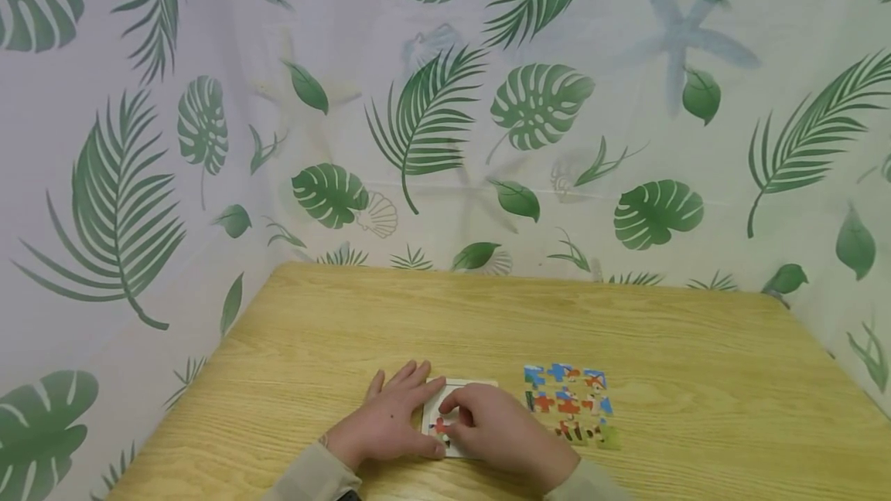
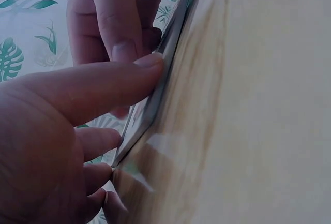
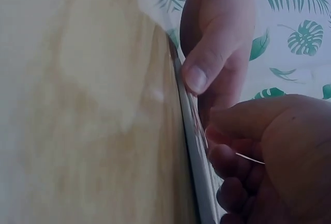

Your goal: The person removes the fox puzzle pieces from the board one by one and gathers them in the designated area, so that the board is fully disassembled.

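My left hand (image 1: 390,420) rests with spread, nearly straight fingers along the left side of a white puzzle tray (image 1: 425,416). Its thumb (image 2: 119,81) lies at the tray's near edge. Over the tray's right part sits my right hand (image 1: 504,427), index finger bent and thumb pointing at a few red and dark jigsaw pieces (image 1: 440,427) in the lower left of the tray. The right wrist view has its thumb and index fingertips close together at the tray surface; whether a piece is between them is hidden. Both hands cover much of the tray.
Several loose jigsaw pieces (image 1: 567,404) in blue, red and green lie in rough rows right of the tray, partly behind my right hand. A wood-grain table (image 1: 292,346) carries everything. Leaf-patterned cloth (image 1: 445,176) hangs at its back and sides.
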The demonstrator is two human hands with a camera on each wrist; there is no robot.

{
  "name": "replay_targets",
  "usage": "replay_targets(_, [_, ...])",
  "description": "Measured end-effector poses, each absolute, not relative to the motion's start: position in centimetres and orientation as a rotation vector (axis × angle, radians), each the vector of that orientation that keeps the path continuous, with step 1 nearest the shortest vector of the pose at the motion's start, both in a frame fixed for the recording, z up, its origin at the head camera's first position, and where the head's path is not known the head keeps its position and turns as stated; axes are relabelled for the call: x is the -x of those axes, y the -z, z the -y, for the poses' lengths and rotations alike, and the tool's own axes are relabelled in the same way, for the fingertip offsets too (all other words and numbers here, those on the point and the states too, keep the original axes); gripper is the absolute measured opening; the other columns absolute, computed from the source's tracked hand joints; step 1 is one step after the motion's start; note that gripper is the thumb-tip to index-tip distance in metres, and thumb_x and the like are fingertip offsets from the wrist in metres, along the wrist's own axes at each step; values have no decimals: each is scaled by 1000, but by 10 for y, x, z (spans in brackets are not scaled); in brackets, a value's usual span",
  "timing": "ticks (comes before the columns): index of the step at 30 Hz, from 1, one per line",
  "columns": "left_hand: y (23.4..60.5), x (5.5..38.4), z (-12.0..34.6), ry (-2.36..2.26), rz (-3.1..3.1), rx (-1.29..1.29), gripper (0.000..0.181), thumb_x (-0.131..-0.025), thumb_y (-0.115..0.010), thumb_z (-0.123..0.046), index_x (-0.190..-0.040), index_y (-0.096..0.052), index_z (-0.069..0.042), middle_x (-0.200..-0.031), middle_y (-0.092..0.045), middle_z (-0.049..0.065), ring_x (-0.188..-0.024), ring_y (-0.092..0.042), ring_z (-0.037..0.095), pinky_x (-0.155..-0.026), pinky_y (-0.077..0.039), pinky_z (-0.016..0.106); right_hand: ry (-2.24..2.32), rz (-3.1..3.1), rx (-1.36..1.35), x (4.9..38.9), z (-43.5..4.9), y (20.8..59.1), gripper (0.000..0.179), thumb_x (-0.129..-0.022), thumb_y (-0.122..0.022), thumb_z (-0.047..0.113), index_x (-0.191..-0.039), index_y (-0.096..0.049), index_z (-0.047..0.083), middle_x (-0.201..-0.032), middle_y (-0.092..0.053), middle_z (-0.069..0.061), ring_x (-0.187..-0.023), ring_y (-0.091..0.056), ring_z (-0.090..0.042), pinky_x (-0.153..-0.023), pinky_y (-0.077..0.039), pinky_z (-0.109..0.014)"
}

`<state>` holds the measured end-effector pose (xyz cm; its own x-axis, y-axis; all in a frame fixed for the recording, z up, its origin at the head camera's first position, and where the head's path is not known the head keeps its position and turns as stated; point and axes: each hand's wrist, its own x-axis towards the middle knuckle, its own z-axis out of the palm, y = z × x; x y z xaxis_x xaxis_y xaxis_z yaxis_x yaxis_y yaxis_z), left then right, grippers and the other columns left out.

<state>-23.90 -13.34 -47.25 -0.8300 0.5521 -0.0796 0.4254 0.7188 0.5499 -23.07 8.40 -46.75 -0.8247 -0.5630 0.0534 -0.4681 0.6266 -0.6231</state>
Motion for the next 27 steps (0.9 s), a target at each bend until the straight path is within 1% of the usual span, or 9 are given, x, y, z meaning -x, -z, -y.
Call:
replay_targets(4, [472, 238, 133, -778, -2682, -779, 96, -78, -80, -58, -156, -42, -16, -165, -24, 15, -153, -13, 36, -113, 2, 71, 958, -2710, 900, 228, -80, 469, 14, -93, -70, 20, -105, -75, 16, -65, -50, 14, -59, -45, -3, -57, -40, -24])
replay_targets(9, [470, 238, 133, -759, -2692, -779, 97, -78, -79, -58, -157, -41, -16, -165, -24, 15, -153, -14, 35, -114, 1, 71, 939, -2740, 889, 227, -79, 471, 14, -93, -71, 20, -106, -75, 19, -66, -51, 14, -59, -45, -2, -56, -40, -24])
replay_targets(18, [469, 236, 132, -774, -2681, -766, 96, -78, -79, -57, -156, -42, -16, -165, -24, 14, -153, -13, 35, -114, 2, 70, 932, -2752, 901, 228, -80, 475, 13, -91, -73, 21, -104, -75, 23, -68, -51, 16, -61, -46, -2, -57, -40, -24])
replay_targets(27, [474, 239, 132, -762, -2695, -768, 96, -77, -79, -59, -156, -43, -18, -165, -25, 13, -153, -14, 33, -114, 1, 70, 930, -2744, 877, 227, -81, 473, 12, -91, -73, 21, -102, -73, 25, -70, -52, 15, -62, -47, -2, -58, -40, -24])
